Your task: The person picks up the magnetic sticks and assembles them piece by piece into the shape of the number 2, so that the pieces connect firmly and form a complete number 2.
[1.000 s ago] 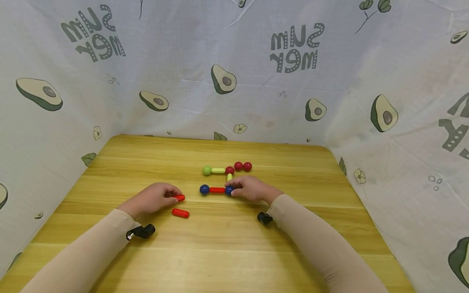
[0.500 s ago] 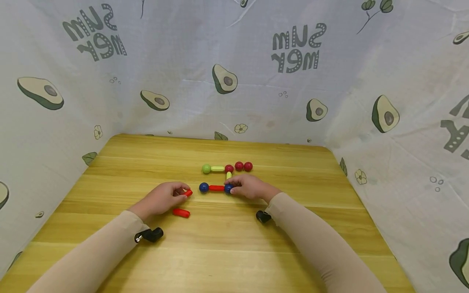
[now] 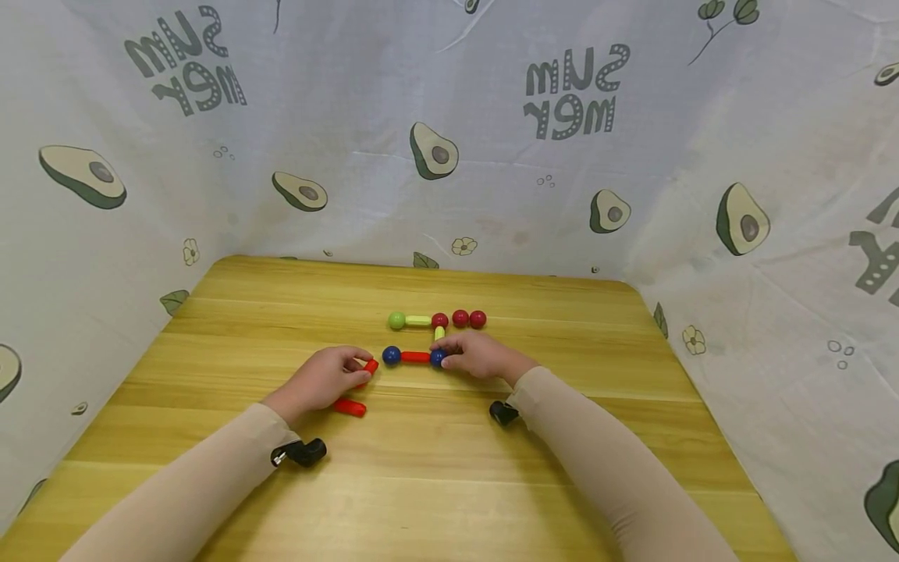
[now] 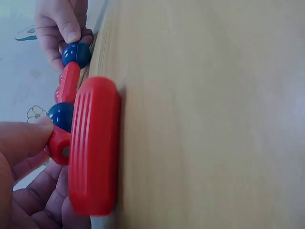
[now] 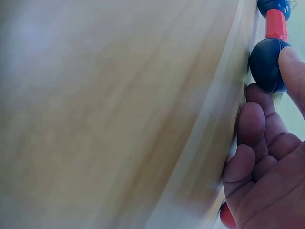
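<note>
My left hand [image 3: 325, 381] pinches a red rod [image 3: 371, 366] between thumb and fingers, its far end close to the left blue ball [image 3: 391, 356]. A second red rod [image 3: 350, 407] lies on the table just below that hand; it looms large in the left wrist view. Another red rod [image 3: 415, 357] links the left blue ball to the right blue ball [image 5: 268, 66], which my right hand [image 3: 481, 357] holds between thumb and fingers. From there a yellow rod [image 3: 439, 333] leads back to a dark red ball [image 3: 439, 320]. A second yellow rod [image 3: 418, 321] joins it to a green ball [image 3: 396, 321].
Two more dark red balls [image 3: 469, 318] sit side by side, right of the joined pieces. The wooden table [image 3: 421, 484] ends at the back and sides against a patterned cloth [image 3: 351, 101]. A small black camera sits at each wrist.
My left hand has moved right and slightly away from me, bringing its red rod towards the left blue ball and turning it diagonal. The right hand keeps its hold on the right blue ball.
</note>
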{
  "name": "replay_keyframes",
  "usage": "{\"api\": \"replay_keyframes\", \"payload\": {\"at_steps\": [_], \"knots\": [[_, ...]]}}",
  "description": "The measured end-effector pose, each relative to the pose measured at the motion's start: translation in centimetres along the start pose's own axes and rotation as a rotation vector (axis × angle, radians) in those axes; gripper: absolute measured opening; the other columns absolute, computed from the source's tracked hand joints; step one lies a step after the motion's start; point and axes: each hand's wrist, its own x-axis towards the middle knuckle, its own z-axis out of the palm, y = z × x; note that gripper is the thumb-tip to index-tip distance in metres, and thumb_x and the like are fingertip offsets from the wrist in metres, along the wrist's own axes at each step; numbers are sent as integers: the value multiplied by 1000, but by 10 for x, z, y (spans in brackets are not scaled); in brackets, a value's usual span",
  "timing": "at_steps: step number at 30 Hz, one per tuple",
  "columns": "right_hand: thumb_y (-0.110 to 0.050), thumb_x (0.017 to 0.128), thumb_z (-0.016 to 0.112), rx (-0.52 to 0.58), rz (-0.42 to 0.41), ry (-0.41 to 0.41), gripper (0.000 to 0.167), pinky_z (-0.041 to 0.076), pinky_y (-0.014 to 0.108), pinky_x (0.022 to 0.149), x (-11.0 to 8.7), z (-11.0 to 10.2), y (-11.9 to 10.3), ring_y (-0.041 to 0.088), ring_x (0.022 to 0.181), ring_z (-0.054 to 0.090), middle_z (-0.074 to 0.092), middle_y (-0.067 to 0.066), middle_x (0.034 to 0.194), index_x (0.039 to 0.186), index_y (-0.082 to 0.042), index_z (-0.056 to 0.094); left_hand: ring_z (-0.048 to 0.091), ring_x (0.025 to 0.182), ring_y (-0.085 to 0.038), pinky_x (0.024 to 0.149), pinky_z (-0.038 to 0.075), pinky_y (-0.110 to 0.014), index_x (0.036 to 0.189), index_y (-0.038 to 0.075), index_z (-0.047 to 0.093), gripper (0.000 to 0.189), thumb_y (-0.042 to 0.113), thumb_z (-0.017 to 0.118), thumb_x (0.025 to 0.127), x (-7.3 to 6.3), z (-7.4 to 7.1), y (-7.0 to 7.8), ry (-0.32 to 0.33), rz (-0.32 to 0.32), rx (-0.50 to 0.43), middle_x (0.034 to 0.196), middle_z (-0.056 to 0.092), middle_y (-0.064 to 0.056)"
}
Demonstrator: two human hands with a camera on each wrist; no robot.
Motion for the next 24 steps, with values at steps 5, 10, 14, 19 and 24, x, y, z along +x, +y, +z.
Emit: {"api": "replay_keyframes", "payload": {"at_steps": [5,10,14,19,24], "knots": [[-19,103,69,12,10,-1,37,47,48,117,2,0,1,19,119,64,69,5,139,140,-20,69,66,91,-14,80,54,-30,133,10,70,35,25,73,100,1,4,2,10,-18,0,107,75,-3],[-18,104,68,11,1,-2,37,47,47,117,4,0,2,19,121,64,69,4,139,141,-20,69,67,88,-13,77,54,-29,132,8,69,37,26,74,100,2,8,5,20,-37,-18,106,76,-3],[-19,104,68,16,6,-4,37,46,47,118,4,0,2,20,125,63,68,5,141,141,-21,69,67,87,-13,75,54,-28,132,8,69,37,25,75,99,4,11,7,27,-51,-26,106,77,-3],[-20,104,68,15,17,-2,38,44,48,119,5,0,1,22,129,62,66,5,145,141,-22,69,66,88,-14,76,54,-27,133,9,69,38,26,75,99,6,14,9,35,-59,-21,106,76,-3],[-20,104,68,5,24,-1,38,44,48,119,5,0,1,22,128,62,66,5,145,141,-23,69,66,88,-15,75,54,-27,134,9,68,40,27,76,99,6,17,13,37,-74,-47,108,76,-4]]}}
